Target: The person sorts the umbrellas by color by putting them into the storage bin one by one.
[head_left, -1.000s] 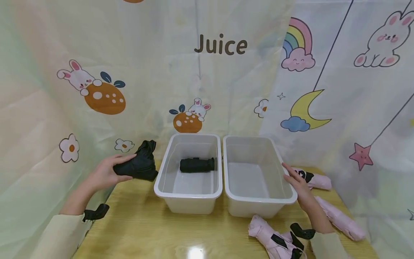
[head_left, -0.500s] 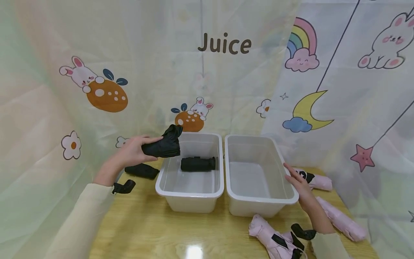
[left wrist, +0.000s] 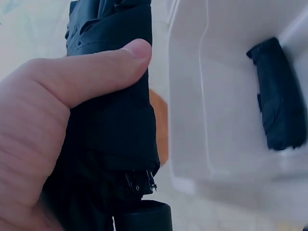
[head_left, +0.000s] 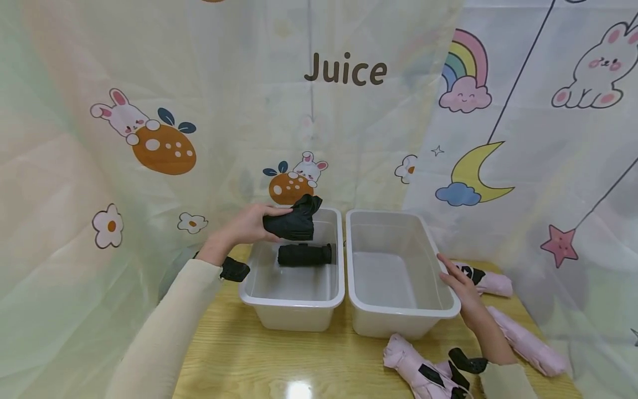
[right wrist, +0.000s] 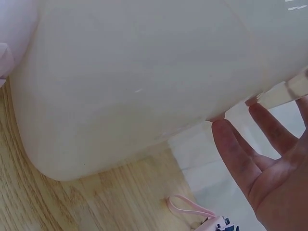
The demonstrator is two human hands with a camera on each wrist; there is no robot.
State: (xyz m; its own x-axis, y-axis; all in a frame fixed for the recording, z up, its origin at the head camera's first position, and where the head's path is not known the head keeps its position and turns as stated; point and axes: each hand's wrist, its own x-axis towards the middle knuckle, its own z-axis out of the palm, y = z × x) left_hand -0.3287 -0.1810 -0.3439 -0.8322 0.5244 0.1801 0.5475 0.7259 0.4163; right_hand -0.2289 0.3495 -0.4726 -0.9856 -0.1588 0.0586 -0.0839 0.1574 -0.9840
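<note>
My left hand [head_left: 246,226] grips a folded black umbrella [head_left: 291,221] and holds it in the air over the far end of the left white bin [head_left: 294,302]. In the left wrist view my thumb [left wrist: 103,70] wraps across the black umbrella [left wrist: 113,125]. A second black umbrella [head_left: 304,254] lies on that bin's floor, also visible as a second black umbrella [left wrist: 278,96]. My right hand [head_left: 457,281] rests with straight fingers against the right rim of the empty right white bin [head_left: 399,310]; its fingers [right wrist: 240,154] lie beside the bin wall [right wrist: 130,82].
A third black umbrella [head_left: 233,269] lies on the wooden table [head_left: 299,366] left of the bins, partly behind my sleeve. Three pink folded umbrellas [head_left: 423,371] [head_left: 485,281] [head_left: 528,341] lie at the right. Cartoon-printed curtains close in the back and sides.
My left hand has lifted the black umbrella off the table and carried it rightward, from left of the bins to above the left bin. The right hand has stayed on the right bin.
</note>
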